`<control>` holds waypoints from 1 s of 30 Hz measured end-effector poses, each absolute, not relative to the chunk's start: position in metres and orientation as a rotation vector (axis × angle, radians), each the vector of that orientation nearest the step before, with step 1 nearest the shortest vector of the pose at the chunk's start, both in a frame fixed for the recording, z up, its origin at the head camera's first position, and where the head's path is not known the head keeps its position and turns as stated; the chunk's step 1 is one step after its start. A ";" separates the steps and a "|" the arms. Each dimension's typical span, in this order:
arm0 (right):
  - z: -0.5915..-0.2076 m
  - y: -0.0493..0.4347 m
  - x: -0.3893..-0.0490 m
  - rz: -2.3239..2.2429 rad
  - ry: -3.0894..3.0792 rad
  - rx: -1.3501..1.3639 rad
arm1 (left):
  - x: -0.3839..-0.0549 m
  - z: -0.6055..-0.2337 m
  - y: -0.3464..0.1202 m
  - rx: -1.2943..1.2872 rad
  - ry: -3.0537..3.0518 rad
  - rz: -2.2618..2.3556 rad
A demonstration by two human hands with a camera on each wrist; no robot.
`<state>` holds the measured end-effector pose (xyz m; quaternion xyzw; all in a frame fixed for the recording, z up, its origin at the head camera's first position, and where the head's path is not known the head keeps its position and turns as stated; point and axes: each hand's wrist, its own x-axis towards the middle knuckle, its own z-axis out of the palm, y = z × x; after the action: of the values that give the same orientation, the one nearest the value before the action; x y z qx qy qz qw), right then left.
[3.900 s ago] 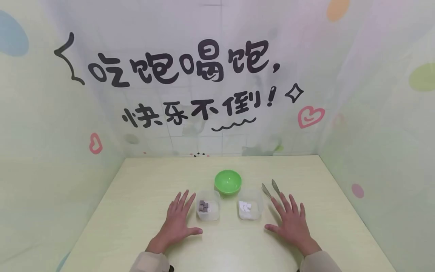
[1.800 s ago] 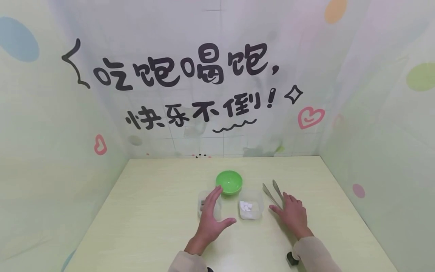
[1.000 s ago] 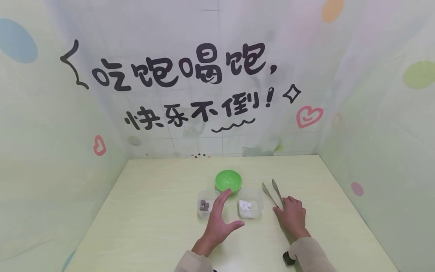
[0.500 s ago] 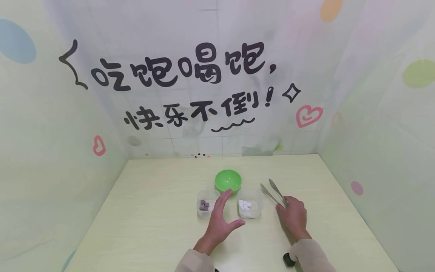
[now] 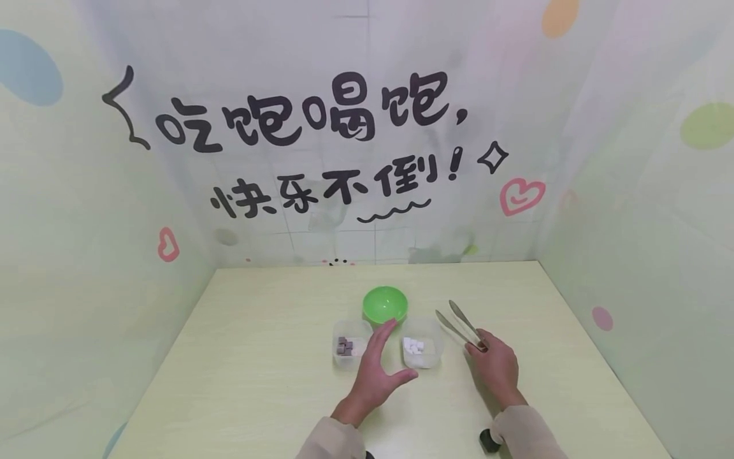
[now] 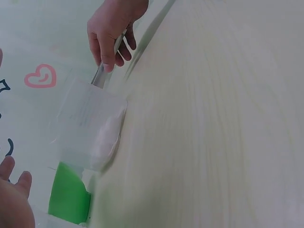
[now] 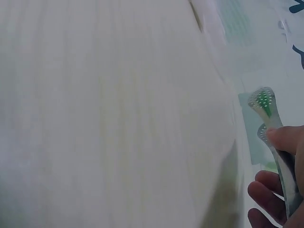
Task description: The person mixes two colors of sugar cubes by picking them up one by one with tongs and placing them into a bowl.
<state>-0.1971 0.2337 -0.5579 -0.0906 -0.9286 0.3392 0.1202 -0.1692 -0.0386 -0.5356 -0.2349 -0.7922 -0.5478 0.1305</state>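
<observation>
My right hand (image 5: 496, 366) grips metal tongs (image 5: 453, 326) near their joined end. The two arms stand apart and point forward and left. In the right wrist view, the tongs' (image 7: 286, 173) perforated tips show, with the thumb on one arm. My left hand (image 5: 373, 379) is held with fingers and thumb spread in a wide curve, holding nothing. It overlaps the right side of a clear container (image 5: 345, 364) with brown cubes (image 5: 344, 346). Right of its fingers stands another clear container (image 5: 424, 364) with white cubes (image 5: 413, 346). A green bowl (image 5: 385, 303) sits behind both containers, fingertips overlapping its front rim.
The pale wooden table (image 5: 246, 357) meets a printed back wall (image 5: 321, 242) with large dark lettering. Similar printed walls close off the left and right sides. A small black object (image 5: 489, 440) shows at the right sleeve (image 5: 527, 430).
My right hand has gone from lying spread beside the tongs to gripping them, and their tips have swung left. My left hand has moved right, from beside the brown-cube container to in front of the bowl.
</observation>
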 end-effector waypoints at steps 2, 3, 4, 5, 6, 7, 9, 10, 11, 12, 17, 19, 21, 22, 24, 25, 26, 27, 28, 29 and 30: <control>-0.556 0.233 -0.196 0.993 -2.701 -0.258 | -0.170 -0.537 -0.037 -0.688 -2.307 -1.582; -0.556 0.233 -0.196 0.995 -2.695 -0.252 | -0.170 -0.537 -0.036 -0.689 -2.306 -1.584; -0.555 0.233 -0.196 0.997 -2.689 -0.247 | -0.170 -0.538 -0.035 -0.686 -2.306 -1.588; -0.554 0.232 -0.196 0.998 -2.683 -0.241 | -0.170 -0.538 -0.033 -0.683 -2.306 -1.593; -0.553 0.232 -0.196 0.997 -2.678 -0.236 | -0.169 -0.538 -0.032 -0.681 -2.306 -1.599; -0.552 0.232 -0.196 0.995 -2.675 -0.229 | -0.169 -0.538 -0.031 -0.678 -2.307 -1.603; -0.549 0.231 -0.196 0.993 -2.665 -0.214 | -0.170 -0.537 -0.029 -0.674 -2.312 -1.611; -0.548 0.231 -0.196 0.992 -2.663 -0.207 | -0.170 -0.537 -0.028 -0.672 -2.322 -1.605; -0.547 0.230 -0.196 0.993 -2.658 -0.200 | -0.169 -0.537 -0.027 -0.669 -2.333 -1.604; -0.545 0.229 -0.195 0.995 -2.652 -0.193 | -0.170 -0.538 -0.027 -0.666 -2.342 -1.600; -0.537 0.227 -0.193 1.053 -2.608 -0.169 | -0.171 -0.542 -0.025 -0.654 -2.368 -1.594; -0.536 0.227 -0.192 1.076 -2.587 -0.158 | -0.172 -0.544 -0.025 -0.647 -2.373 -1.593; -0.534 0.227 -0.192 1.087 -2.566 -0.145 | -0.172 -0.546 -0.025 -0.644 -2.378 -1.589; -0.534 0.227 -0.192 1.087 -2.559 -0.138 | -0.172 -0.546 -0.024 -0.638 -2.383 -1.589; -0.534 0.227 -0.191 1.093 -2.547 -0.130 | -0.173 -0.547 -0.024 -0.628 -2.394 -1.599; -0.533 0.226 -0.190 1.098 -2.544 -0.128 | -0.173 -0.548 -0.024 -0.623 -2.398 -1.603; -0.532 0.226 -0.190 1.108 -2.541 -0.127 | -0.173 -0.548 -0.024 -0.618 -2.405 -1.606; -0.531 0.226 -0.189 1.116 -2.539 -0.128 | -0.173 -0.549 -0.024 -0.610 -2.410 -1.617; -0.530 0.226 -0.189 1.126 -2.537 -0.127 | -0.174 -0.549 -0.024 -0.607 -2.412 -1.616; -0.529 0.226 -0.188 1.137 -2.533 -0.123 | -0.174 -0.550 -0.024 -0.608 -2.412 -1.615; -0.528 0.226 -0.187 1.144 -2.532 -0.121 | -0.175 -0.550 -0.024 -0.605 -2.416 -1.608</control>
<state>-0.1867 0.2259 -0.5282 -0.0428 -0.8956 0.4047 0.1795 -0.1745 -0.0238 -0.5503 -0.2034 -0.8118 -0.5402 0.0882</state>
